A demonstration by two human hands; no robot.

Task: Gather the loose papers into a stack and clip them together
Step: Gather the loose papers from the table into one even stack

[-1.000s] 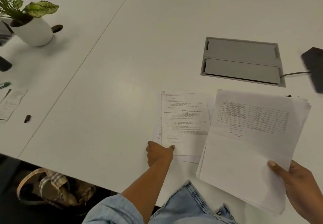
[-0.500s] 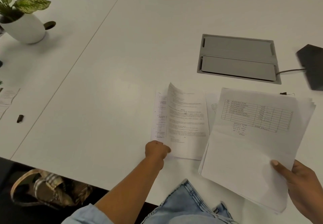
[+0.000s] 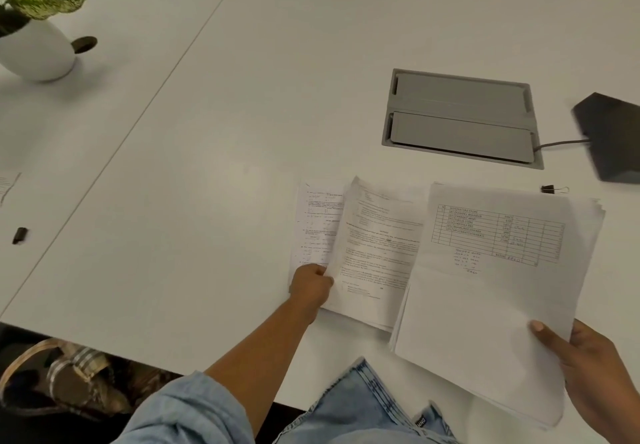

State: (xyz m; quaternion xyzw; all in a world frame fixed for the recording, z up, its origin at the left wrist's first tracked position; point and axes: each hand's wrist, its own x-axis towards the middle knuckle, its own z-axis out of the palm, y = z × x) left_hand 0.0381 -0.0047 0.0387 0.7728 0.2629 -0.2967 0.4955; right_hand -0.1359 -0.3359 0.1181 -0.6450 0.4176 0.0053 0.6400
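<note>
Pale denim covers the left sleeve (image 3: 194, 412) at six o'clock, nearest the camera. At five o'clock the right hand (image 3: 595, 374) grips the stack of papers (image 3: 491, 288) by its near right corner, with the thumb on top and the fingers hidden beneath. The stack spreads away from that grip toward eleven o'clock, and its top sheet shows a printed grid. Its near end reaches past the near edge of the white table (image 3: 242, 132).

Just below the centre, the left hand (image 3: 311, 286) pinches the near left edge of a printed sheet (image 3: 374, 253), which curls up off the table toward the hand's one o'clock. A flat sheet (image 3: 318, 225) lies under it, showing at the hand's twelve o'clock.

At three o'clock a black binder clip (image 3: 550, 189) lies on the table just past the stack's far right corner, apart from both hands. Farther off are a grey hatch (image 3: 460, 118) at two o'clock and a potted plant (image 3: 34, 52) at ten.
</note>
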